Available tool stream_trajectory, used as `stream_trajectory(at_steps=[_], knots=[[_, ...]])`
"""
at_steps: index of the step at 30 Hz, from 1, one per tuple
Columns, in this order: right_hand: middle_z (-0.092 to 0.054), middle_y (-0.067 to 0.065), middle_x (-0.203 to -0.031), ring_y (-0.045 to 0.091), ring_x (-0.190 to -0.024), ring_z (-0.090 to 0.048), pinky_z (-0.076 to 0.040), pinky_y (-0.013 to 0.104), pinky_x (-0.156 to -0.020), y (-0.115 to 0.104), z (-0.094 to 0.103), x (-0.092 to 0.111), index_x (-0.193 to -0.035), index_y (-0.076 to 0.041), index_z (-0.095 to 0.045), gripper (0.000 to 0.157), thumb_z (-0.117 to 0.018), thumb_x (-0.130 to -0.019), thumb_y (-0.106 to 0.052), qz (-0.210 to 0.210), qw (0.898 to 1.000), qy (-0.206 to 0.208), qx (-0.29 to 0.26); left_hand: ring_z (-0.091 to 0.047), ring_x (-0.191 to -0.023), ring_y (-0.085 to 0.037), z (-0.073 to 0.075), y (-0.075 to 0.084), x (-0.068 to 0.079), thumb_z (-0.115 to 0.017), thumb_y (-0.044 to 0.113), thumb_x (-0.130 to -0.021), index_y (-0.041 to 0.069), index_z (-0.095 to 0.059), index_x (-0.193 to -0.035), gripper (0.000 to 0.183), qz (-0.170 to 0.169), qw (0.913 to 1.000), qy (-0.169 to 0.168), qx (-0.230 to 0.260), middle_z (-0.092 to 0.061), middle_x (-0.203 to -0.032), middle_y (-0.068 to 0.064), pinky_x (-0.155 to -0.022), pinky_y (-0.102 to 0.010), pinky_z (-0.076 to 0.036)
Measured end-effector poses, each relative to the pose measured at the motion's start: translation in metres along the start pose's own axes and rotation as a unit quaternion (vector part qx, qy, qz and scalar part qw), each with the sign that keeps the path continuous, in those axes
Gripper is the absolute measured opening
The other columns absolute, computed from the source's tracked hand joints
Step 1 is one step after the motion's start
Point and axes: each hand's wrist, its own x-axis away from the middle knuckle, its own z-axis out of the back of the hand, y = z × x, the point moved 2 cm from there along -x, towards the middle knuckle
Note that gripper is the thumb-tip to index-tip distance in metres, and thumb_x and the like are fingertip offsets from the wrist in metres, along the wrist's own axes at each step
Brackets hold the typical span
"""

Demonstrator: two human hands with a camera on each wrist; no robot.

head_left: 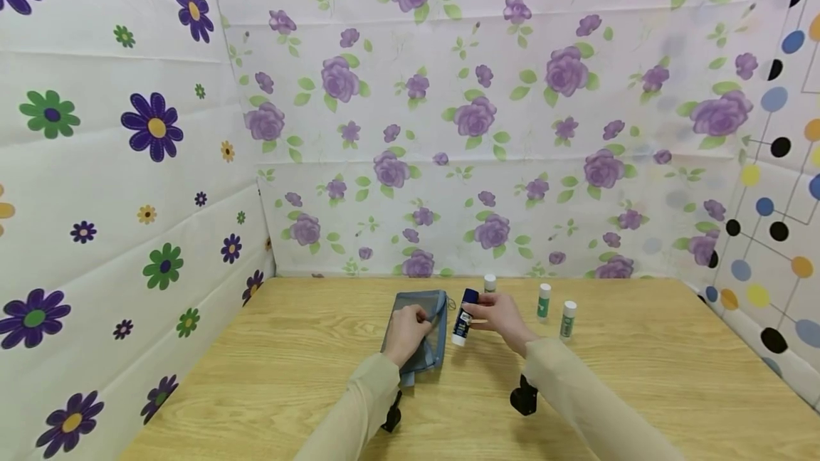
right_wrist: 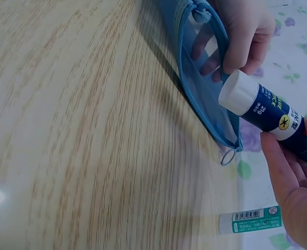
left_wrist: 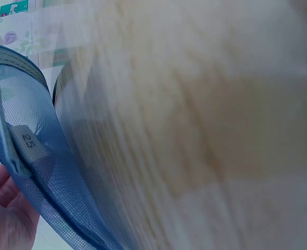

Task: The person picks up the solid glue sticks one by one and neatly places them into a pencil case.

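My left hand (head_left: pixel 407 333) pinches the edge of a blue mesh zip pouch (head_left: pixel 437 347), holding its mouth apart. In the right wrist view the pouch (right_wrist: pixel 182 78) gapes toward a navy glue stick (right_wrist: pixel 272 115), whose white end sits right by the opening. My right hand (head_left: pixel 502 315) grips this glue stick (head_left: pixel 463 320) between thumb and fingers, tilted, to the right of the pouch. The left wrist view has the pouch's mesh (left_wrist: pixel 54 135) close up, with a small tag marked 25 inside and fingers (left_wrist: pixel 4 192) behind it.
Two green-and-white glue sticks stand upright to the right, one farther back (head_left: pixel 543 302) and one nearer (head_left: pixel 567 320). Another white-capped stick (head_left: pixel 490 282) is partly hidden behind my right hand. The wooden table (head_left: pixel 288 375) meets flowered sheets (head_left: pixel 384 126) at the back and sides.
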Motion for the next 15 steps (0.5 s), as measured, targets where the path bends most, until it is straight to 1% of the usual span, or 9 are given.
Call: stream_trajectory(at_steps=[5, 9, 15], knots=[[-0.057, 0.024, -0.102, 0.039, -0.093, -0.056, -0.046, 0.045, -0.074, -0.002, -0.008, -0.001, -0.113, 0.015, -0.052, 0.034, -0.059, -0.087, -0.005, -0.003, 1.0, -0.01, 0.008, -0.054, -0.061, -0.013, 0.001, 0.0, -0.002, -0.065, 0.002, -0.079, 0.0, -0.066, -0.085, 0.006, 0.0, 1.0, 0.005, -0.006, -0.058, -0.071, -0.001, -0.053, -0.029, -0.044], [-0.059, 0.022, -0.097, 0.036, -0.087, -0.059, -0.045, 0.047, -0.075, -0.001, -0.013, -0.002, -0.109, 0.015, -0.054, 0.03, -0.059, -0.087, -0.005, -0.002, 1.0, -0.01, 0.007, -0.054, -0.06, -0.012, 0.002, -0.001, -0.002, -0.065, 0.002, -0.079, 0.0, -0.066, -0.084, 0.005, 0.001, 0.9999, 0.007, -0.007, -0.058, -0.07, -0.001, -0.053, -0.029, -0.044], [-0.061, 0.021, -0.092, 0.032, -0.081, -0.061, -0.044, 0.049, -0.077, 0.002, -0.018, -0.005, -0.109, 0.016, -0.055, 0.029, -0.059, -0.087, -0.004, -0.022, 1.0, -0.008, 0.009, -0.053, -0.06, -0.012, 0.001, 0.001, -0.001, -0.066, 0.002, -0.078, 0.001, -0.065, -0.082, 0.004, 0.003, 0.9999, 0.003, -0.014, -0.057, -0.069, 0.0, -0.053, -0.028, -0.043]])
